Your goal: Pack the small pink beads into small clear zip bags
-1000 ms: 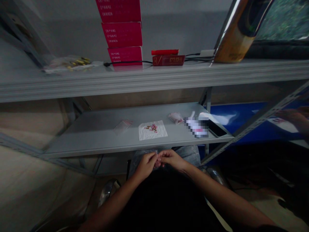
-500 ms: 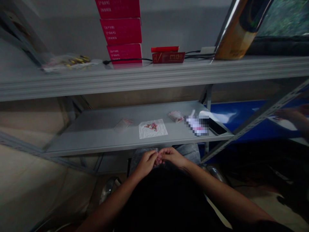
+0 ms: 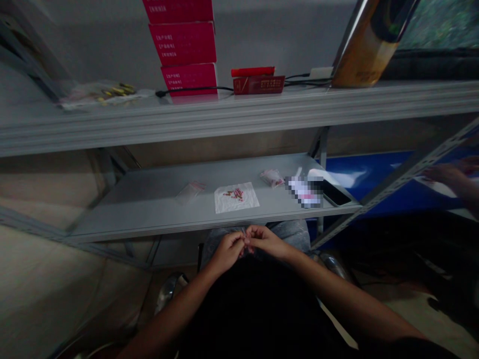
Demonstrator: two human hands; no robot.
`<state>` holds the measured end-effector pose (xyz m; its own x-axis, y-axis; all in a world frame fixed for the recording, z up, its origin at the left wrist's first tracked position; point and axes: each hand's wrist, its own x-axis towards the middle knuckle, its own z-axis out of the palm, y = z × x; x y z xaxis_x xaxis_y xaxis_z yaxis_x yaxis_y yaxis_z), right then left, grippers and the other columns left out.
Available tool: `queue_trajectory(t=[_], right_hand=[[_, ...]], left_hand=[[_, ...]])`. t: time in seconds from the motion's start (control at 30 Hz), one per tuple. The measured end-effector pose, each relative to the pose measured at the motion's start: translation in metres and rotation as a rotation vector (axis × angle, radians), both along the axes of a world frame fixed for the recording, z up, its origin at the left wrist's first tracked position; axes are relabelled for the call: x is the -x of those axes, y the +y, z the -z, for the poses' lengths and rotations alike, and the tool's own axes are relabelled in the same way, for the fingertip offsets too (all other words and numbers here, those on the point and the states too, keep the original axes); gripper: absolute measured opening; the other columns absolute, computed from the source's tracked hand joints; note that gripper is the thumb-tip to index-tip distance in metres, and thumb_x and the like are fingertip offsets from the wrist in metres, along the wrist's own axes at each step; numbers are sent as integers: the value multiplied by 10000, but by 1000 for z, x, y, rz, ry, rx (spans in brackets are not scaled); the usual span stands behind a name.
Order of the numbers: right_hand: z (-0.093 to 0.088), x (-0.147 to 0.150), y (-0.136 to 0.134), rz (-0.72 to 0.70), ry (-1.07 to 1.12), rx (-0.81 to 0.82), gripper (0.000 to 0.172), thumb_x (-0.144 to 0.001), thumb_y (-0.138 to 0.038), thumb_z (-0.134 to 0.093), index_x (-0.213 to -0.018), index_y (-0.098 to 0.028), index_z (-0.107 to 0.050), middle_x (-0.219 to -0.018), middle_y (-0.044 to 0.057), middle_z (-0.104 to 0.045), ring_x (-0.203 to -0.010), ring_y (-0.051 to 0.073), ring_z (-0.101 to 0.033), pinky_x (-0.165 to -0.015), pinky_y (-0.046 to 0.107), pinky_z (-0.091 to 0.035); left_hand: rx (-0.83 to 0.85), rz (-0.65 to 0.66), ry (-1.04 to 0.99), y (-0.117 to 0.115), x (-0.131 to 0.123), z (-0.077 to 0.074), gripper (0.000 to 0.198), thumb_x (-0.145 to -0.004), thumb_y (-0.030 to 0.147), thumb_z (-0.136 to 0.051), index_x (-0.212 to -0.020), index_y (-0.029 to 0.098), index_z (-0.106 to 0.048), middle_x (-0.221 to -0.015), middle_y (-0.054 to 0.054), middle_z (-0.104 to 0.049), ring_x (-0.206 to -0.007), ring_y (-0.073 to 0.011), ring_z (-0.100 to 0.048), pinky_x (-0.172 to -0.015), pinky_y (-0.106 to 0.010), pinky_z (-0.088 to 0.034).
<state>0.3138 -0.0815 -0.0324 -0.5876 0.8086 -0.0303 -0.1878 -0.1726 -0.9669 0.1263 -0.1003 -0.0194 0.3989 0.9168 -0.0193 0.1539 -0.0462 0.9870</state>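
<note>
Over my lap, just below the front edge of the lower shelf, my left hand (image 3: pixel 230 249) and my right hand (image 3: pixel 267 243) meet, both with fingers pinched together. Something small and see-through seems to show between the fingertips, too small and dim to name. On the shelf ahead lies a white paper sheet (image 3: pixel 245 203) with a loose heap of small red and yellowish pieces (image 3: pixel 236 194). A clear zip bag (image 3: pixel 190 193) rests to its left. Right of the sheet is another small clear bag (image 3: pixel 272 178), with reddish pieces inside.
A black-screened phone (image 3: pixel 336 193) lies at the lower shelf's (image 3: pixel 123 212) right end, beside a blurred-out item. The upper shelf (image 3: pixel 224 112) overhangs the back, carrying pink boxes (image 3: pixel 183 44), a cable and a tall can. Another person's hand (image 3: pixel 447 177) is beyond the right post.
My hands stay together in almost the same spot, with the fingertips slightly shifted. The view has tilted a little. Things on the lower shelf have not visibly moved.
</note>
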Motion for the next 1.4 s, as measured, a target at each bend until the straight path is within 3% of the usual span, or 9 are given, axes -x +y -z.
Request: queue_trajectory(t=[0.23,0.5,0.9,1.4], right_hand=[[-3,-3,2,-51,14,-59,233,-886,-394,-761,-810,-176,-725,-744,30,-708,-701,149,-653,-743,309,-513],[1,-5,4,-36,-37,-72,303,-883,-459,-771,-873,-157,-749,-745,28,-703,-678,131,-616,-686,281,-474],[1,-6,-2,-55,76,78,316,-859,-481,-817,-876,-179,-727,-746,6,-681,-674,124,-588,-688,273,-458],[5,-6,-2,-55,113,94,351,-803,-500,-857,-824,-183,-707,-734,-6,-660,-644,121,-553,-673,265,-445]], left_hand=[[89,12,-140,2,-1,5,286,-895,426,-546,-724,218,-643,-669,-6,-649,-571,-150,-561,-539,-268,-454],[113,35,-91,4,1,-1,373,-906,540,-625,-770,194,-643,-683,7,-642,-554,-112,-544,-544,-241,-438],[217,103,-174,0,3,-13,306,-907,484,-610,-814,198,-666,-729,-23,-666,-571,-116,-554,-554,-259,-466],[228,145,-217,0,2,-4,279,-889,447,-610,-825,179,-658,-770,-31,-673,-561,-108,-547,-540,-247,-449]])
